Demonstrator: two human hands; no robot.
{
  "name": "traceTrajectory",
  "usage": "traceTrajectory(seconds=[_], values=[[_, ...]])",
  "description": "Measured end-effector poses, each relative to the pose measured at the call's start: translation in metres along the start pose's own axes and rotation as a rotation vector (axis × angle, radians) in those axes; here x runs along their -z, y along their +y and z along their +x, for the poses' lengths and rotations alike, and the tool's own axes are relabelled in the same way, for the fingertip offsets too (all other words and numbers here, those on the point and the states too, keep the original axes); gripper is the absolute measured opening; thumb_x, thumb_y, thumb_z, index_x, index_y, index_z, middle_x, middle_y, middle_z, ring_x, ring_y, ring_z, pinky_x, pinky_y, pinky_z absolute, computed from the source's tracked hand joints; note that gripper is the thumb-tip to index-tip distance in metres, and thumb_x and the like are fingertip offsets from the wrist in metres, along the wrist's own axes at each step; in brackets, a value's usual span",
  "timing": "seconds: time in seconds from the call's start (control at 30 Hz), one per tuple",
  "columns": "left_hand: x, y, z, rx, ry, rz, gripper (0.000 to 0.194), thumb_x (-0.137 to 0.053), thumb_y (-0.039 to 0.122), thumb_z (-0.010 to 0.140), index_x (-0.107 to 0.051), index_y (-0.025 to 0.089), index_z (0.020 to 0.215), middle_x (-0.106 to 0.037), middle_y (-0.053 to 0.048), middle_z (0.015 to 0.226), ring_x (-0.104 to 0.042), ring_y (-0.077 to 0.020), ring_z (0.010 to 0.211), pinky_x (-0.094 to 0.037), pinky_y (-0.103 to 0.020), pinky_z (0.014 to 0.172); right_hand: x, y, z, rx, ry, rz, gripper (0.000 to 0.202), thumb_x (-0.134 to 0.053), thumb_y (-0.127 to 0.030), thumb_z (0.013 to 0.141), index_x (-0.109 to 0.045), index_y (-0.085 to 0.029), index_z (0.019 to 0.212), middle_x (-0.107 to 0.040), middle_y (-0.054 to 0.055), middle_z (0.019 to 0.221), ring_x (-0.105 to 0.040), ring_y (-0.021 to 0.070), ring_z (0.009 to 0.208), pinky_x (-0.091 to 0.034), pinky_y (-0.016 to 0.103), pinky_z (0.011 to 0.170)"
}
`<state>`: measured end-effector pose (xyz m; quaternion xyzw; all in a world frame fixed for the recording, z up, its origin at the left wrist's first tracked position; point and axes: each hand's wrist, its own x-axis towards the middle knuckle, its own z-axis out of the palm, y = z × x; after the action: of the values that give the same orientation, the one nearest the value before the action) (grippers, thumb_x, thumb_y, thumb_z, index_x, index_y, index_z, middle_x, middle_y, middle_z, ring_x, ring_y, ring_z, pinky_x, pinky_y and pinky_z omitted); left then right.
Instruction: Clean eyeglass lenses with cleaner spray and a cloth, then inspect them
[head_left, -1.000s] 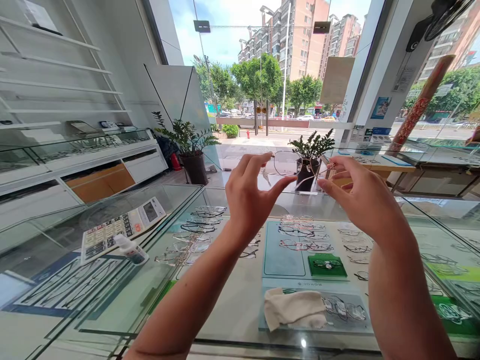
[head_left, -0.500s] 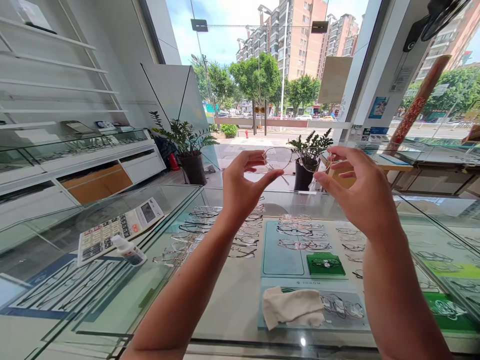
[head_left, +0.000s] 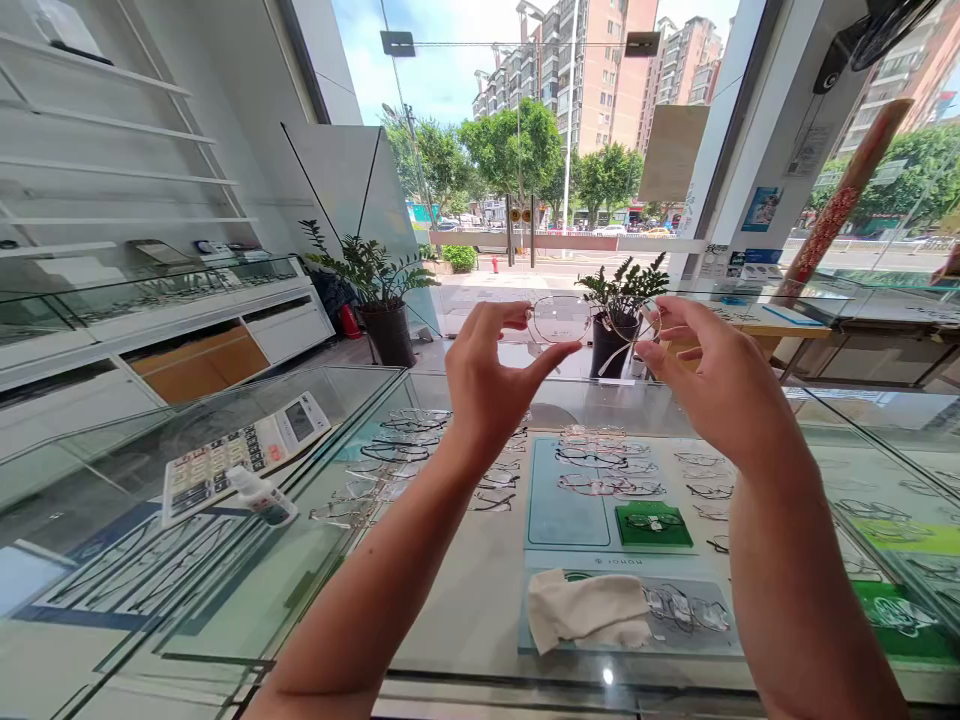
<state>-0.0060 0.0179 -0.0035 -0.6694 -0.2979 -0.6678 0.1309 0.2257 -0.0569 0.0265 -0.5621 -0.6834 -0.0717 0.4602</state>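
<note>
Glass counter (head_left: pixel 457 610) spreads beneath; above it, toward its far edge, left hand (head_left: pixel 491 375) and right hand (head_left: pixel 705 375) both pinch thin eyeglasses (head_left: pixel 559 319), probably light, springy, easily bent: grip rims (head_left: pixel 555 343), not lenses (head_left: pixel 564 316).

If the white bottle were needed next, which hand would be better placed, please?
Probably the left hand: the white bottle is on that side, near the calculator; the right hand, also holding the eyeglasses, is farther.

The left hand (head_left: pixel 487 375) gripped with its thumb (head_left: pixel 553 362) stretched out below bent fingers (head_left: pixel 511 315). Facing that grip, the right hand (head_left: pixel 716 380) pinched, fingertips turned inward. Below the grip, the left forearm (head_left: pixel 382 560) slanted inward; the right forearm (head_left: pixel 799 590) stood steeper.
</note>
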Motion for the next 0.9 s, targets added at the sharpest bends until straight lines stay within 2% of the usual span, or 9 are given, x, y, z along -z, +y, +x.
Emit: traceTrajectory(seconds=[0.3,0.9], values=[[0.0004,0.0013,-0.0010,-0.016,-0.009,0.015,0.053,-0.091,0.060,0.081,-0.069,0.022,0.110,-0.077,-0.005,0.102,-0.075,-0.0208,0.090,-0.059,-0.037,0.081,0.0003,0.0020,0.0006,-0.011,-0.025,-0.017,0.055,-0.067,-0.046,0.101,-0.063,-0.023,0.151,-0.078,0.017,0.135,-0.077,0.0360,0.114,-0.063,0.055,0.092],[0.0001,-0.0016,-0.0012,-0.103,0.017,0.052,0.054,-0.089,0.060,0.084,-0.071,0.021,0.116,-0.078,-0.006,0.099,-0.075,-0.0218,0.091,-0.057,-0.037,0.080,0.0010,0.0028,-0.0006,-0.038,-0.018,-0.039,0.056,-0.068,-0.053,0.100,-0.062,-0.026,0.148,-0.079,0.016,0.127,-0.077,0.0380,0.110,-0.062,0.058,0.091]])
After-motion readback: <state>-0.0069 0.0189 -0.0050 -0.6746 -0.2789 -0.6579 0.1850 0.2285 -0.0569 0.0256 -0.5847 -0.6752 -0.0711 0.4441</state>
